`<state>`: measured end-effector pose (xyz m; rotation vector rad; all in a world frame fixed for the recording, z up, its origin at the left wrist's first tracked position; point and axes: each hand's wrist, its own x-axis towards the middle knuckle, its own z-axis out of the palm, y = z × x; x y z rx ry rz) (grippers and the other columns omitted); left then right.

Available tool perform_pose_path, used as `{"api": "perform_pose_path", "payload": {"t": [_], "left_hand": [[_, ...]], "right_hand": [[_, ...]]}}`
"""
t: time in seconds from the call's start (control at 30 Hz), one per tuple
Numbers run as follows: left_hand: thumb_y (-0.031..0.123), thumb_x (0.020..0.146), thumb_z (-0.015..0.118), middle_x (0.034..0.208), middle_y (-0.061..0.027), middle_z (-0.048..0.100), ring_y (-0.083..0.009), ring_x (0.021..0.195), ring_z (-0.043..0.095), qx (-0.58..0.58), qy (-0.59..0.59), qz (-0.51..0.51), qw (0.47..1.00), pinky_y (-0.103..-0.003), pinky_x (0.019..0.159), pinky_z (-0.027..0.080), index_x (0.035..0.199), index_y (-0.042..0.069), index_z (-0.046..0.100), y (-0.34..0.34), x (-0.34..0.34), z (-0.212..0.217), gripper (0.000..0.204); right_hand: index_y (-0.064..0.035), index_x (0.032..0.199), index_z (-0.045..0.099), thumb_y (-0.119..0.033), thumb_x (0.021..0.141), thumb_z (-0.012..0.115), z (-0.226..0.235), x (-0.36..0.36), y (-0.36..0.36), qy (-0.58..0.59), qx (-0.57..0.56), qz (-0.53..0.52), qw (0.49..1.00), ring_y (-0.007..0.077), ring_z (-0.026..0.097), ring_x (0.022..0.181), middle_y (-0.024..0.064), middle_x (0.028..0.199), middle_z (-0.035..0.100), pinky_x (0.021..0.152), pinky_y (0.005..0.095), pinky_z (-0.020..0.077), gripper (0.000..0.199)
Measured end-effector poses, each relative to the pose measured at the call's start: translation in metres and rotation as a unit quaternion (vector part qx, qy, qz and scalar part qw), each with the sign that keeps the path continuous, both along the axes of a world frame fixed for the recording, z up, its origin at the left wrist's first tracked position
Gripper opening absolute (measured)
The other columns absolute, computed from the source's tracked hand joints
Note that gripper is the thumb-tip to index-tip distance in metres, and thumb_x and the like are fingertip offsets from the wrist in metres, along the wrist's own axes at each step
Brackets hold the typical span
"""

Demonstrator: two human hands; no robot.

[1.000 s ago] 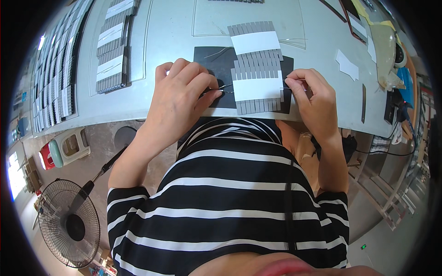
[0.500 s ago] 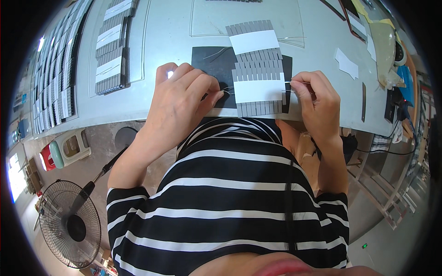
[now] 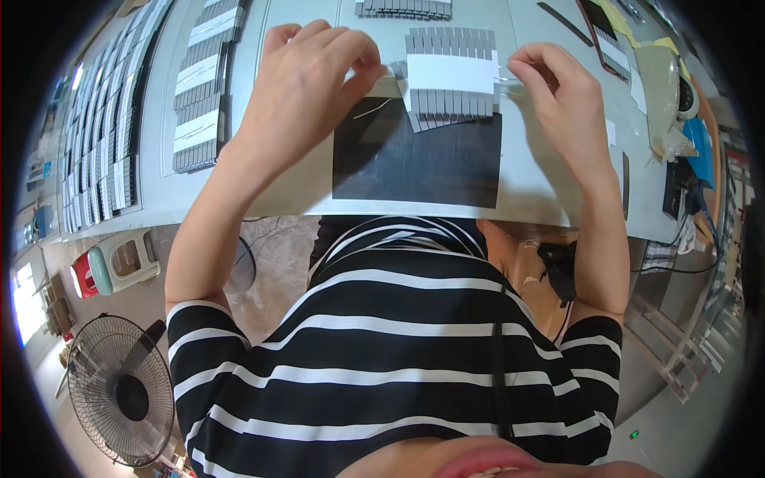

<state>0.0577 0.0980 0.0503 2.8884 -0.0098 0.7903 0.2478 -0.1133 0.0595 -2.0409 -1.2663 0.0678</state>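
Observation:
A panel of grey strips with a white band lies over a second similar panel, whose lower edge and left side stick out from under it. My left hand is closed in a pinch beside its left edge, at the thin wires there; the fingertips partly hide them. At the right edge my right hand pinches the thin wires that come out of the panel. A loose pale wire end lies below my left fingertips. Beneath and nearer to me is a black mat.
Stacks of similar panels stand at the left and far left, with another stack at the back. A dark flat bar and a phone-like object lie at the back right. A fan stands on the floor.
Both hands have moved away from me, carrying the near panel by its wires onto the farther one. The black mat is now largely uncovered.

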Motion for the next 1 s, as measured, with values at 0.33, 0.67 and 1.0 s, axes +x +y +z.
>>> {"api": "perform_pose_path", "payload": {"t": [0.33,0.67,1.0], "left_hand": [[0.017,0.089,0.069,0.077,-0.0042,0.068,-0.0215,0.083,0.065,0.014,0.052,0.024,0.998,-0.043,0.090,0.042,0.088,0.008,0.067,0.016,0.024,-0.015,0.010],[0.029,0.081,0.080,0.087,-0.0002,0.066,-0.0188,0.087,0.061,0.047,0.025,0.014,0.998,-0.042,0.089,0.041,0.095,0.010,0.067,0.002,-0.011,0.003,0.027],[0.018,0.083,0.077,0.083,-0.0005,0.068,-0.0185,0.086,0.062,0.005,0.087,0.012,0.996,-0.039,0.090,0.040,0.090,0.010,0.069,-0.016,-0.021,-0.010,0.013]], "right_hand": [[0.0035,0.098,0.064,-0.013,0.095,0.062,-0.016,0.023,0.023,0.013,-0.063,0.014,0.998,0.0142,0.055,0.073,0.0077,0.083,0.063,0.070,0.0281,0.0465,0.017],[-0.0058,0.115,0.064,-0.020,0.090,0.071,-0.010,0.020,0.001,-0.087,-0.028,-0.034,0.995,0.0182,0.054,0.089,0.0061,0.105,0.060,0.074,0.0302,0.0478,0.030],[-0.0027,0.107,0.062,-0.013,0.091,0.068,-0.019,0.010,-0.011,-0.148,0.006,0.004,0.989,0.0213,0.060,0.086,0.0091,0.093,0.062,0.078,0.0347,0.0499,0.020]]}}
